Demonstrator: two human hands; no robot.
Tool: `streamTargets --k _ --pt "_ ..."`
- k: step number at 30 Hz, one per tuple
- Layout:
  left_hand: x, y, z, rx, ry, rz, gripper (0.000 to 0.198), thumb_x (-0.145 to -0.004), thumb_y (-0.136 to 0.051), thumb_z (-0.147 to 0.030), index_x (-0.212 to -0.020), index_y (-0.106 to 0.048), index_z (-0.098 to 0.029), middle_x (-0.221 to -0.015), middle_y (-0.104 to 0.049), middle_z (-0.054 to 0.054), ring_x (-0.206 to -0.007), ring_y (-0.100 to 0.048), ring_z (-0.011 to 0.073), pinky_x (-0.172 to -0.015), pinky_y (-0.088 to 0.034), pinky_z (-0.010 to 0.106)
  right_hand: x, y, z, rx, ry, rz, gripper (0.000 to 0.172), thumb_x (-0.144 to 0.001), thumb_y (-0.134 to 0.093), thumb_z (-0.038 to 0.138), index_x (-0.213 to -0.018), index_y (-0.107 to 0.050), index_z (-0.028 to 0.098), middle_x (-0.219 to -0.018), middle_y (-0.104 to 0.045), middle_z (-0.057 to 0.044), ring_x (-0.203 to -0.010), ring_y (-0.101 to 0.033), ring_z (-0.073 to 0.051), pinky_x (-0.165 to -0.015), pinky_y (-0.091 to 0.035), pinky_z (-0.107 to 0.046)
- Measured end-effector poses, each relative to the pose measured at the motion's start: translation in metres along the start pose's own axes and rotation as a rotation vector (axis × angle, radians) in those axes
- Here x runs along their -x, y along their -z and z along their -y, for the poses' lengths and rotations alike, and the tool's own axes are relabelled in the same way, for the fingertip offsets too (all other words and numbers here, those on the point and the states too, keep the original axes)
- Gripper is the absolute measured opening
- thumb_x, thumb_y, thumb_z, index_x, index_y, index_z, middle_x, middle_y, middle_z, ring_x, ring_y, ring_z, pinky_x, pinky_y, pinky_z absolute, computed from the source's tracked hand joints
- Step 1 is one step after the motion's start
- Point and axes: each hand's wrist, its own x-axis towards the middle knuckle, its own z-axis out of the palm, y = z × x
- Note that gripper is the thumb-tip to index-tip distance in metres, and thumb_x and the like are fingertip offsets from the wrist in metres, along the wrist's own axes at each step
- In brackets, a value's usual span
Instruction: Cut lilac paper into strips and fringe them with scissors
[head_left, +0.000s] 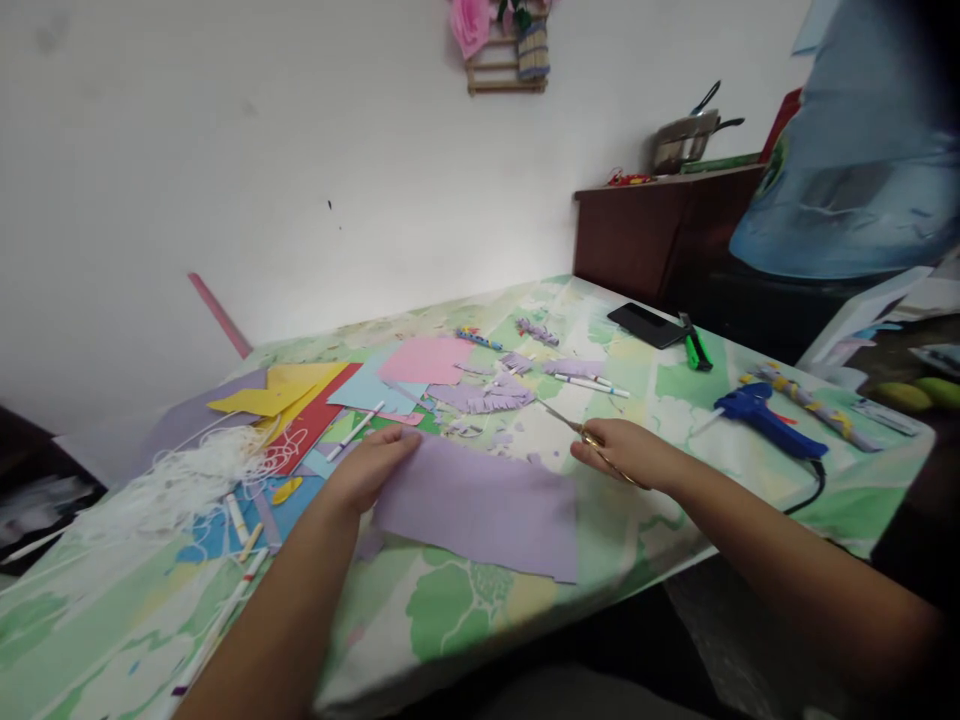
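Observation:
My left hand (373, 462) pinches the upper left corner of a sheet of purple paper (480, 510), which stretches to the right over the table's near side. In my right hand (622, 452) is a pair of scissors (592, 438), fingers closed round the handles. The blades point up and left, apart from the sheet's upper right edge. Fringed purple strips (487, 398) and small scraps lie just beyond the sheet.
Coloured sheets, including a red one (313, 420), and tangled white string (180, 480) lie left. At right are a blue glue gun (772, 420) with its cord, a green utility knife (696, 348) and a black phone (645, 325). Markers (592, 384) lie mid-table. A wall stands behind.

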Motion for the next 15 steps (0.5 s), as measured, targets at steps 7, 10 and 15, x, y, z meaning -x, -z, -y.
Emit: streamTargets --k 7,10,15 --pt "0.028 0.011 0.013 -0.016 0.017 -0.112 0.017 -0.060 -0.059 -0.030 -0.066 -0.052 -0.016 -0.052 -0.051 -0.006 -0.046 -0.044 0.0067 -0.043 -0.032 0.016 0.002 -0.020 0.026 0.001 0.120 0.076 0.037 -0.064 -0.046 0.054 -0.068 -0.048 0.018 -0.067 -0.053 -0.002 -0.058 -0.045 -0.013 -0.049 -0.028 -0.022" --pt "0.039 0.018 0.020 0.011 0.063 -0.199 0.020 -0.061 -0.056 -0.028 -0.078 -0.052 -0.018 -0.050 -0.050 -0.006 -0.041 -0.045 0.0082 -0.039 -0.034 0.018 0.005 -0.021 0.044 0.014 0.140 0.049 0.031 -0.063 -0.050 0.049 -0.066 -0.047 0.018 -0.066 -0.053 -0.002 -0.057 -0.045 -0.013 -0.049 -0.028 -0.022" --pt "0.054 0.023 0.025 0.140 0.057 -0.319 0.053 -0.063 -0.049 -0.016 -0.114 -0.037 -0.022 -0.048 -0.050 -0.005 -0.038 -0.048 0.0105 -0.038 -0.037 0.021 0.028 -0.022 0.071 -0.214 0.199 0.083 0.022 -0.067 -0.051 0.037 -0.076 -0.050 0.018 -0.075 -0.056 -0.002 -0.065 -0.049 -0.013 -0.054 -0.034 -0.023"
